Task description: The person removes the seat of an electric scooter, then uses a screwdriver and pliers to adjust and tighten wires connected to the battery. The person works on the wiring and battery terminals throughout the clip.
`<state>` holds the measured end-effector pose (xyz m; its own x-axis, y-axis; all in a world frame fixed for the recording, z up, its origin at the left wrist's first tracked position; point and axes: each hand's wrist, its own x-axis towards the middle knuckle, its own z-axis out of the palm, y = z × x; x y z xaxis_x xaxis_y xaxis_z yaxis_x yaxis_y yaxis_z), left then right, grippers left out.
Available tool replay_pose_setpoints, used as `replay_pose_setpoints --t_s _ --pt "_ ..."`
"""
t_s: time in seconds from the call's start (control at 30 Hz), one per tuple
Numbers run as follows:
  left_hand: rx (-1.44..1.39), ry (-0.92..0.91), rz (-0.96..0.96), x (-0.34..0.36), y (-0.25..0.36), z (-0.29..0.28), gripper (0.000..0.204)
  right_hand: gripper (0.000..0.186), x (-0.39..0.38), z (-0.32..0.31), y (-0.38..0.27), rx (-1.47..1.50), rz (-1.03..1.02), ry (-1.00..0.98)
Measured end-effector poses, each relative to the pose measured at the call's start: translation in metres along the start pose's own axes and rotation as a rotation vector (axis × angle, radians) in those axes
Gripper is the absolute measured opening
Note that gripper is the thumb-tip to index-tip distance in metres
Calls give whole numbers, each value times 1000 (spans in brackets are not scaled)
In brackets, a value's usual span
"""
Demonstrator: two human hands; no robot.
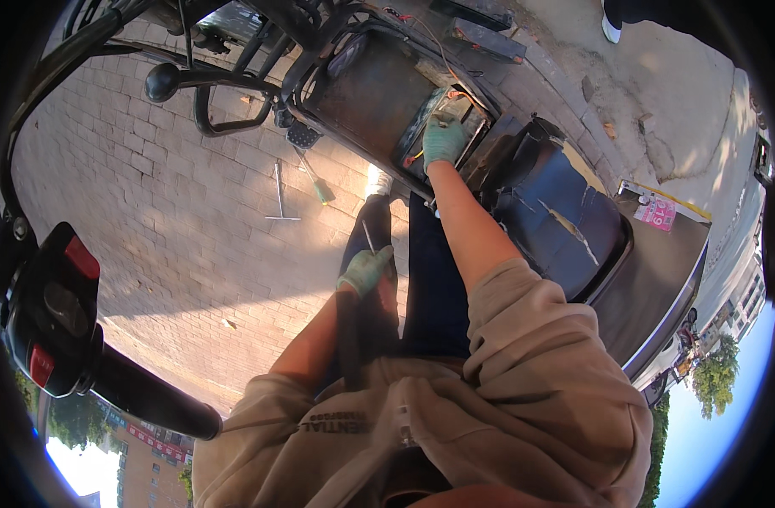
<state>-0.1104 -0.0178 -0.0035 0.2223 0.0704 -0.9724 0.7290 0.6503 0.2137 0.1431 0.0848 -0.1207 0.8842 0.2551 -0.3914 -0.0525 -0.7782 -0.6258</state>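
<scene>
My left hand (pixel 366 269), in a pale green glove, is closed around a slim metal-shafted tool (pixel 369 235) held upright over my leg. My right hand (pixel 445 135), gloved alike, is inside the open under-seat compartment (pixel 362 85) of a vehicle, fingers closed at the top of a box-shaped unit (pixel 415 134) with red and yellow wires; what they grip is hidden. The cracked black seat (pixel 557 229) is just right of that arm. A T-shaped metal tool (pixel 279 195) and a green-handled tool (pixel 321 190) lie on the paving below.
Black tubular framing (pixel 208 108) and a handlebar grip (pixel 150 394) border the left. Two dark blocks (pixel 486 41) sit on the curb behind the compartment. A person's foot (pixel 612 25) shows at top right. A flat panel with a pink label (pixel 667 262) lies beyond the seat.
</scene>
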Motion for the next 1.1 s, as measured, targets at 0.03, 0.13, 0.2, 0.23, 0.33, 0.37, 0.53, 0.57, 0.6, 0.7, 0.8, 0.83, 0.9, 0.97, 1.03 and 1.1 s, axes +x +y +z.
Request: replay_pose_setpoints --t_s 0.03,0.13,0.2,0.23,0.33,0.37,0.53,0.57,0.6,0.7,0.8,0.83,0.9,0.97,1.03,1.1 --pt "37 -6 -8 -5 4 -1 56 14 -18 -6 -4 97 -51 -61" --pt "102 -4 12 -20 24 -3 57 11 -61 -42 -23 148 -133 -396" --pt "124 -3 61 -39 40 -4 54 12 -93 -82 -35 156 -232 -519" --pt "57 14 121 -51 48 -4 55 12 -109 -104 -42 95 -328 -548" --pt "-180 3 287 -92 77 2 56 12 -154 -179 -53 28 -399 -703" --pt "-191 -24 295 -106 87 3 53 13 -166 -203 -55 -12 -454 -688" --pt "-421 -226 284 -154 108 9 44 22 -211 -304 -58 18 -330 -688" --pt "-475 -290 306 -157 108 13 47 26 -221 -320 -61 31 -310 -727" --pt "-442 -359 270 -159 108 16 50 33 -233 -337 -63 104 -338 -793" --pt "-548 -394 149 -159 113 31 52 51 -263 -373 -79 122 -517 -859" --pt "-539 -435 293 -171 119 41 59 57 -285 -391 -92 56 -529 -706" --pt "-573 -386 315 -178 119 44 47 60 -291 -398 -94 106 -529 -681" --pt "-516 -347 397 -189 118 52 36 60 -302 -409 -91 217 -648 -636" --pt "-528 -404 413 -194 111 61 36 52 -314 -423 -78 179 -707 -489" --pt "-512 -483 429 -193 91 77 34 46 -324 -436 -62 309 -564 -568" --pt "-394 -450 487 -193 66 99 32 42 -338 -451 -38 375 -470 -607"
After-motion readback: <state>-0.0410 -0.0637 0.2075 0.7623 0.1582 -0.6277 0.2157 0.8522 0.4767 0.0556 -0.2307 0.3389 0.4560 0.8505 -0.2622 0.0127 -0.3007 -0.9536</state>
